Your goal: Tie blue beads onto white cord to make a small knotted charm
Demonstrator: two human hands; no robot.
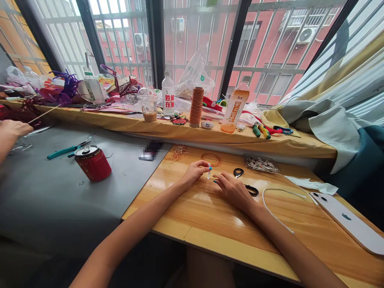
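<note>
My left hand pinches a small white strip upright between thumb and fingertips above the wooden table. Close on its right, my right hand has its fingertips together on a thin orange-brown thread that meets the strip's lower end. Black-handled scissors lie partly under my right hand, their blades mostly hidden. Just behind my hands rests a loose coil of orange thread. A tangle of orange and white threads sits farther left.
A clear box of small pieces, white cord, tissue and white phone lie right. Left, the grey table holds a red can and teal pliers; another person's hand reaches in. Bottles and a thread spool line the sill.
</note>
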